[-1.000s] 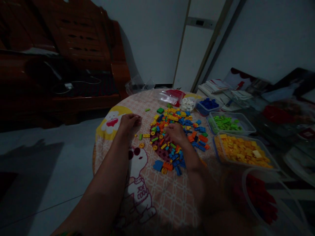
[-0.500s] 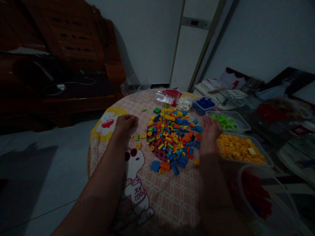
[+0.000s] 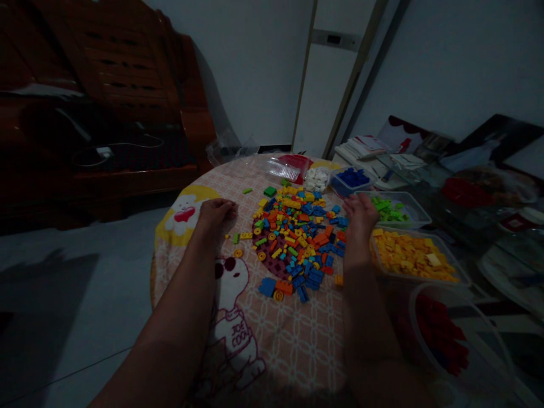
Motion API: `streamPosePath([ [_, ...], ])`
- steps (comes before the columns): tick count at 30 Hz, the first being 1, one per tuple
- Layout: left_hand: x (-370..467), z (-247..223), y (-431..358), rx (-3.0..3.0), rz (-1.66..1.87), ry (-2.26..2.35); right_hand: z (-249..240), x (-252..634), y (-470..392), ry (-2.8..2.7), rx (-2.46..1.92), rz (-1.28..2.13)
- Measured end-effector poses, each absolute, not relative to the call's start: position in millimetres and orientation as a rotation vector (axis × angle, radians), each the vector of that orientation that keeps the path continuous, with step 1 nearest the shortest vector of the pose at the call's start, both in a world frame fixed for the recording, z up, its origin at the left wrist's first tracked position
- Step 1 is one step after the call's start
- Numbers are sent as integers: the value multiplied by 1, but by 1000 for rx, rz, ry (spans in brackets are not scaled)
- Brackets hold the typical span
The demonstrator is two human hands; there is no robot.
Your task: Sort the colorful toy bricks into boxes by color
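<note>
A heap of mixed toy building bricks (image 3: 297, 226) in yellow, blue, orange and green lies in the middle of the cloth-covered table (image 3: 293, 340). My left hand (image 3: 216, 215) rests on the cloth left of the heap, its fingers curled together; whether anything is inside them is hidden. At the heap's right edge my right hand (image 3: 361, 218) is raised with its fingers stretched and apart, and no brick shows in it. Right beside it stands a clear box of light green bricks (image 3: 389, 209). A box of yellow bricks (image 3: 412, 255) sits close to my right wrist.
Blue bricks (image 3: 353, 177) fill a small tub at the back, beside a pile of white bricks (image 3: 317, 179). Red bricks (image 3: 440, 334) lie in a round clear container at the near right. A clear plastic tray (image 3: 283, 168) lies at the far edge. Left stands a wooden bench (image 3: 140, 175).
My right hand has shifted slightly left and up, toward the heap, and its palm has turned. The left hand stays in place.
</note>
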State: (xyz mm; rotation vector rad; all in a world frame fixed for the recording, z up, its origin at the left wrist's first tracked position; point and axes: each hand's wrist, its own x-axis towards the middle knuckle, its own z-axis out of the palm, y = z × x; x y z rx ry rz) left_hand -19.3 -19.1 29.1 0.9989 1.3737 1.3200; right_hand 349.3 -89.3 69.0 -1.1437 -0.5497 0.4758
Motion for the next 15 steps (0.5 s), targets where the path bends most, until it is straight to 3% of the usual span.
streamPosePath([
  [8,-18,35,-21,1003,1290,1386,82,253,-104,-1125,-1292,874],
  [15,-20,32,-21,984,1299,1365,71,192,-125,-2163,-1464,622],
])
